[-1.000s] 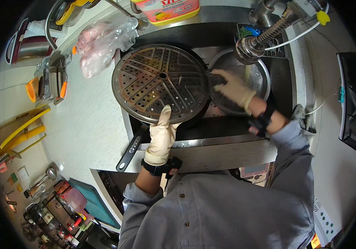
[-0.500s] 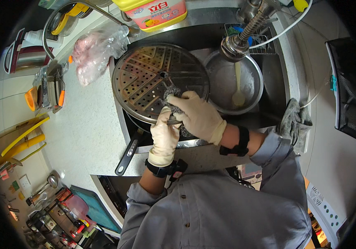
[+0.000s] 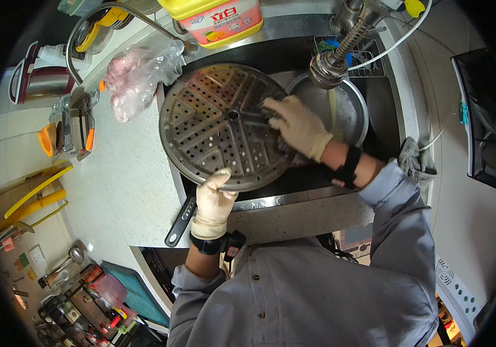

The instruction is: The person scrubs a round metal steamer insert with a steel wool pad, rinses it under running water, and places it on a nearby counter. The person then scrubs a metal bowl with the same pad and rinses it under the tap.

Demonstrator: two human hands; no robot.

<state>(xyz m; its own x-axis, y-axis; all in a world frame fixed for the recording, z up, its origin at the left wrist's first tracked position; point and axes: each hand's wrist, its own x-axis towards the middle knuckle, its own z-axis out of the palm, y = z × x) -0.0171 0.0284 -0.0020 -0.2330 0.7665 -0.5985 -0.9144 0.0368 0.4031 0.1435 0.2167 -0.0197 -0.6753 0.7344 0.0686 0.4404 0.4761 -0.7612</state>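
Note:
A round perforated metal steamer plate (image 3: 213, 124) is held tilted over the black sink (image 3: 294, 52). My left hand (image 3: 213, 199), in a pale rubber glove, grips the plate's near rim. My right hand (image 3: 297, 124), also gloved, presses a dark scrubbing pad (image 3: 272, 110) against the plate's right side, near its centre. A round metal pan (image 3: 349, 110) lies in the sink behind my right hand, partly hidden by it.
A pull-down tap head (image 3: 329, 66) hangs over the pan. A yellow detergent bottle (image 3: 219, 17) stands behind the sink. A clear bag of pink food (image 3: 135, 72) lies on the white counter (image 3: 115, 179). A black pan handle (image 3: 179, 221) sticks out below the plate. A grey cloth (image 3: 415, 162) lies at right.
My right hand has moved from the pan at the right onto the steamer plate and slides along its surface with the pad. My left hand keeps its grip on the near rim.

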